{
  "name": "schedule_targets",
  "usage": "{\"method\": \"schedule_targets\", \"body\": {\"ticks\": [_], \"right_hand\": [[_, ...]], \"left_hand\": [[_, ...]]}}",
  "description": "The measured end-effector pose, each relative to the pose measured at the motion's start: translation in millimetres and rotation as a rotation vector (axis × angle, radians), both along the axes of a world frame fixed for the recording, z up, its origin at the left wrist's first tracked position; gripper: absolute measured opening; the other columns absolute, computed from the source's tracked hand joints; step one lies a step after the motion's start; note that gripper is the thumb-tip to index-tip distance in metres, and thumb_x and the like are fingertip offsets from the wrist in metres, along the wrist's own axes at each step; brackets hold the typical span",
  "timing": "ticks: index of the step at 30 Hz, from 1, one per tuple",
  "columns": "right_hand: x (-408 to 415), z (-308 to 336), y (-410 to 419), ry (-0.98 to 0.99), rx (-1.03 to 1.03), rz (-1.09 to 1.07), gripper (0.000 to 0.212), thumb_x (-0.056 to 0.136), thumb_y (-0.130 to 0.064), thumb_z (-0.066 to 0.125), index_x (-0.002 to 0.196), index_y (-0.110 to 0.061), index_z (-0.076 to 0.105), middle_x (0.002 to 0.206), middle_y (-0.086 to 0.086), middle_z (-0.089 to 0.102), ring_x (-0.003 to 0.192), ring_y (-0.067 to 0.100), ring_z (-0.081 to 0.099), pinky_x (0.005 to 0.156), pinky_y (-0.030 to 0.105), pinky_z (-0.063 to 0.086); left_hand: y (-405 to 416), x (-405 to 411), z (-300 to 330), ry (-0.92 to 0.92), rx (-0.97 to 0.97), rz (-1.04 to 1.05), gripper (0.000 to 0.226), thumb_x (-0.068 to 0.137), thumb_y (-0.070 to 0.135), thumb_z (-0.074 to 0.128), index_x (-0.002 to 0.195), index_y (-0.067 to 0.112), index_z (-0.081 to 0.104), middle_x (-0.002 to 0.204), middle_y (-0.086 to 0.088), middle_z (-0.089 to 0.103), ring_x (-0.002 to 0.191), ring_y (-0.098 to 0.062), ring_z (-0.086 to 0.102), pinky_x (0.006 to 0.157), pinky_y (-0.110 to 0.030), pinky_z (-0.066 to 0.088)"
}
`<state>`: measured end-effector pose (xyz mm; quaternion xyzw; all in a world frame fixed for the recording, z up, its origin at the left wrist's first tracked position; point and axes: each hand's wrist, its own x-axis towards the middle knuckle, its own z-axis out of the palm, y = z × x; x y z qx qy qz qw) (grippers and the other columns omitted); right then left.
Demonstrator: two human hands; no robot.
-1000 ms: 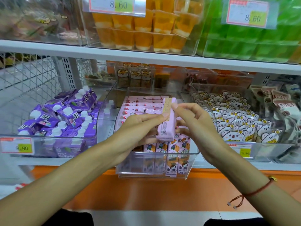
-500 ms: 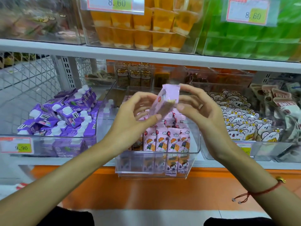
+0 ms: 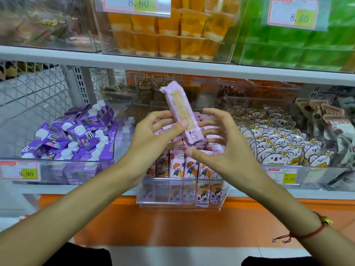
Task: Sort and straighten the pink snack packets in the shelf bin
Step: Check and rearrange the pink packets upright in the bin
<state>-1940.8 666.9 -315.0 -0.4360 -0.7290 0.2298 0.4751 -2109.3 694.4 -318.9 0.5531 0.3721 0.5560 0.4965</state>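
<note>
Progress: partly done | near row in bin [image 3: 182, 191] upright | I see left hand [image 3: 151, 143] pinching packet [image 3: 181, 114], right hand [image 3: 221, 150] loose, packet not yet placed.

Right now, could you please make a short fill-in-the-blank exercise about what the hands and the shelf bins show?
1. The pink packet is pinched by the ____ hand.
2. The right hand is open and wears a ____ string bracelet.
3. The bin left of the pink packets' bin holds ____ cartons.

Missing words: left; red; purple
</note>
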Motion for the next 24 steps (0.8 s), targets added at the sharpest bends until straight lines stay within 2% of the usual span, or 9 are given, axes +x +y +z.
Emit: {"method": "schedule_targets", "body": {"ticks": [3,6,10,12,14,17,20,22,24], "right_hand": [[-5.3,-2.8,-1.7,0.043,0.052,-0.038,0.051,0.076,-0.021,0.079,0.116,-0.026,0.049,0.104,-0.011,0.06,0.09,0.007,0.062,0.075,0.022,0.053],[-7.2,-0.1,-0.9,0.111,0.062,-0.044,0.028,0.084,-0.014,0.072,0.104,-0.028,0.058,0.096,-0.013,0.067,0.082,0.006,0.065,0.071,0.02,0.055],[0.5,2.1,4.8,0.216,-0.024,-0.053,0.025,0.09,-0.016,0.064,0.114,-0.023,0.059,0.094,-0.002,0.067,0.087,0.011,0.066,0.078,0.02,0.053],[5.2,3.2,6.4,0.292,-0.074,-0.056,0.026,0.093,-0.021,0.059,0.118,-0.021,0.056,0.082,0.001,0.066,0.081,0.009,0.066,0.076,0.018,0.053],[8.3,4.0,8.2,0.39,-0.122,-0.04,0.023,0.095,-0.023,0.054,0.117,-0.017,0.055,0.081,0.002,0.069,0.075,0.009,0.068,0.071,0.019,0.055],[14.4,5.7,13.3,0.534,-0.187,-0.022,0.018,0.097,-0.024,0.05,0.107,-0.013,0.06,0.081,-0.004,0.072,0.067,0.012,0.067,0.062,0.018,0.053],[21.8,4.0,16.9,0.454,-0.215,-0.074,0.021,0.095,-0.031,0.052,0.109,-0.017,0.06,0.087,-0.003,0.07,0.072,0.012,0.068,0.067,0.021,0.055],[28.4,-0.1,18.0,0.302,-0.139,-0.163,0.025,0.093,-0.033,0.055,0.115,-0.022,0.054,0.092,-0.004,0.067,0.08,0.009,0.066,0.072,0.023,0.054],[35.8,-3.1,16.5,0.091,0.021,-0.24,0.024,0.092,-0.025,0.059,0.114,-0.024,0.051,0.094,-0.005,0.063,0.08,0.002,0.06,0.071,0.017,0.049]], "left_hand": [[-0.9,1.1,0.1,-0.149,-0.159,-0.067,0.044,0.078,0.029,0.072,0.115,0.011,0.058,0.104,-0.003,0.074,0.097,-0.014,0.071,0.071,-0.021,0.057],[-0.1,-0.1,2.1,-0.187,-0.172,-0.101,0.054,0.073,0.033,0.073,0.12,0.009,0.058,0.105,-0.002,0.074,0.102,-0.012,0.068,0.078,-0.025,0.057],[4.3,-12.2,8.7,-0.297,-0.121,-0.035,0.081,0.066,0.027,0.076,0.138,0.026,0.04,0.125,0.0,0.063,0.099,-0.01,0.068,0.083,-0.028,0.057],[2.8,-16.3,10.9,-0.221,-0.042,-0.061,0.068,0.07,0.023,0.073,0.133,0.028,0.048,0.121,0.009,0.065,0.099,-0.009,0.068,0.085,-0.028,0.056],[-1.9,-15.2,11.5,-0.042,0.048,-0.079,0.055,0.073,0.021,0.073,0.125,0.028,0.058,0.108,0.016,0.07,0.102,-0.007,0.067,0.085,-0.024,0.055],[-7.7,-7.8,10.0,0.153,0.184,0.005,0.044,0.077,0.014,0.074,0.117,0.026,0.063,0.113,0.013,0.069,0.107,-0.004,0.064,0.096,-0.03,0.052],[-7.8,-4.9,9.3,0.176,0.261,0.102,0.033,0.08,0.017,0.073,0.111,0.023,0.066,0.108,0.01,0.071,0.103,-0.005,0.066,0.095,-0.034,0.053],[-3.3,-8.0,9.1,0.197,0.322,0.193,0.031,0.08,0.019,0.074,0.11,0.023,0.066,0.105,0.011,0.071,0.1,-0.005,0.066,0.093,-0.026,0.052],[2.2,-11.1,9.2,0.282,0.378,0.254,0.031,0.08,0.02,0.075,0.109,0.022,0.066,0.104,0.012,0.07,0.1,-0.003,0.065,0.091,-0.018,0.05]]}}
